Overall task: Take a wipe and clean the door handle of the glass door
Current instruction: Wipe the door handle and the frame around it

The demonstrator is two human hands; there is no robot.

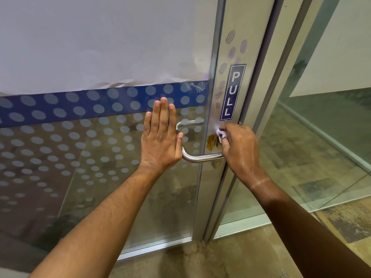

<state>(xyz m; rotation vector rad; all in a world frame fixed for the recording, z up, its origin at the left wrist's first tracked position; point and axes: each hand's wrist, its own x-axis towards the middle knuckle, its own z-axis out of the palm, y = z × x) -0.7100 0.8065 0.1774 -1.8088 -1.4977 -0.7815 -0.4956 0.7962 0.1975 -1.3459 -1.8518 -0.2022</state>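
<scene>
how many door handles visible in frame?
2. One steel handle on the near side of the glass door, between the left hand and the right hand holding the wipe. A second handle shows through the glass, partly hidden.

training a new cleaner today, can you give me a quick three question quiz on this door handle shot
1. True or false: the left hand lies flat and open on the glass door.
2. Which hand holds the wipe? A) left B) right C) neither
3. Fill in: the sign above the right hand reads ____.

Key
1. True; its fingers are spread flat on the glass, beside the door handle.
2. B; the right hand presses the crumpled white wipe to the metal frame, just below the sign.
3. PULL
</scene>
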